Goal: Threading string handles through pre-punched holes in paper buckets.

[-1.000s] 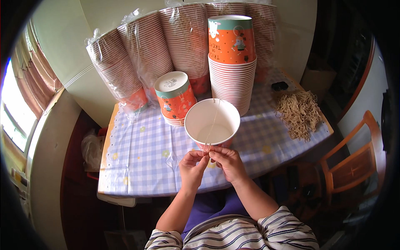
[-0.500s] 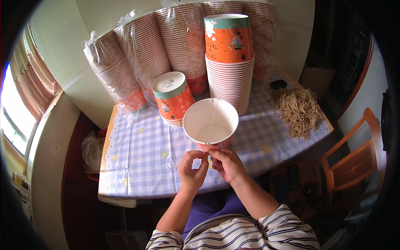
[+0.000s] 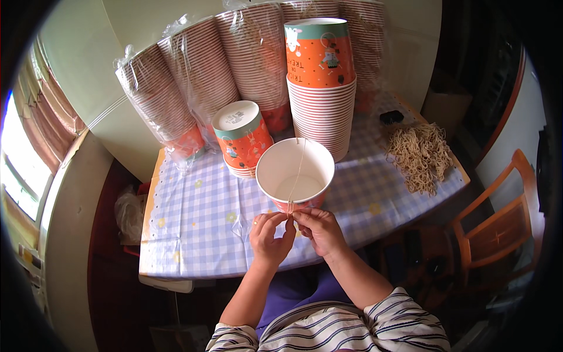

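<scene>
A large paper bucket (image 3: pixel 295 170), white inside and orange outside, stands upright with its mouth toward me. A thin beige string (image 3: pixel 300 167) runs from its far rim across the mouth and down over the near rim. Just below that rim, my left hand (image 3: pixel 271 236) pinches the string between thumb and forefinger. My right hand (image 3: pixel 319 230) meets it there, its thumb and fingertips closed on the same string at the bucket's near side. The fingertips nearly touch, and the exact form of the string between them is too small to make out.
Behind stand a short stack of upturned orange buckets (image 3: pixel 243 144), a tall stack (image 3: pixel 321 111) and several plastic-wrapped stacks (image 3: pixel 199 64). A heap of beige strings (image 3: pixel 421 158) lies at the right, by a small black object (image 3: pixel 392 118). A wooden chair (image 3: pixel 498 220) stands beyond the checked tablecloth (image 3: pixel 199 234).
Both hands stay at the near rim, with only slight finger shifts on the string. The bucket has hardly moved.
</scene>
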Available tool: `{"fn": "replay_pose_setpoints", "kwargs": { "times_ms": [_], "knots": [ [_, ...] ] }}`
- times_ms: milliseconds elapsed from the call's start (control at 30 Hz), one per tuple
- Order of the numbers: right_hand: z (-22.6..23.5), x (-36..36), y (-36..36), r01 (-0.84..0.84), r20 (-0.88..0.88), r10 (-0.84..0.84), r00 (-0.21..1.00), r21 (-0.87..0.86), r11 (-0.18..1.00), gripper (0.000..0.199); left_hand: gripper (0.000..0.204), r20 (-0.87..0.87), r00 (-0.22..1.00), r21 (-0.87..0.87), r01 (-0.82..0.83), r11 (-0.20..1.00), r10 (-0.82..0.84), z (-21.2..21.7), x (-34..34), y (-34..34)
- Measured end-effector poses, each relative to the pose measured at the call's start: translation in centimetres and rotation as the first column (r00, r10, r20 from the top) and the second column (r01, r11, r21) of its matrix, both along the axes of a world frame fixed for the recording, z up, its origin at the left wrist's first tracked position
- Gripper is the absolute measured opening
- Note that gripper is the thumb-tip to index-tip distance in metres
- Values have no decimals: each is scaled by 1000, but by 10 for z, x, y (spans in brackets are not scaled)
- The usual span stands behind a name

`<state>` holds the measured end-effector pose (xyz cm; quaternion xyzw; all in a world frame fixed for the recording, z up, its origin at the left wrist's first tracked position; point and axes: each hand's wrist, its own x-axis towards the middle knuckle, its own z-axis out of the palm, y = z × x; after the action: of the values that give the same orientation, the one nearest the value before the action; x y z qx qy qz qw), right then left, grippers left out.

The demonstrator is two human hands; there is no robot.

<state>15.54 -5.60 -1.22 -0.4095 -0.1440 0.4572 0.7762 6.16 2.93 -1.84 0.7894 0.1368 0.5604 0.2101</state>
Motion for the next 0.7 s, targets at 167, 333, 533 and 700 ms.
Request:
{"fn": "replay_pose_setpoints", "kwargs": {
  "times_ms": [167,333,533,700],
  "knots": [
    [2,-1,0,7,42,-6,999,-11,1000,16,23,-16,1000,-7,3,1000,-3,1,-2,1],
    [-2,7,1,-45,12,45,999,5,999,18,18,-4,993,-222,113,968,-117,5,-5,-1],
    [-2,4,4,-86,42,84,996,39,996,16,15,-2,984,-272,173,947,-180,7,-5,-1],
    [-6,7,2,-83,48,81,996,28,996,14,13,26,980,-374,192,907,-196,1,-7,1]
  ]
}}
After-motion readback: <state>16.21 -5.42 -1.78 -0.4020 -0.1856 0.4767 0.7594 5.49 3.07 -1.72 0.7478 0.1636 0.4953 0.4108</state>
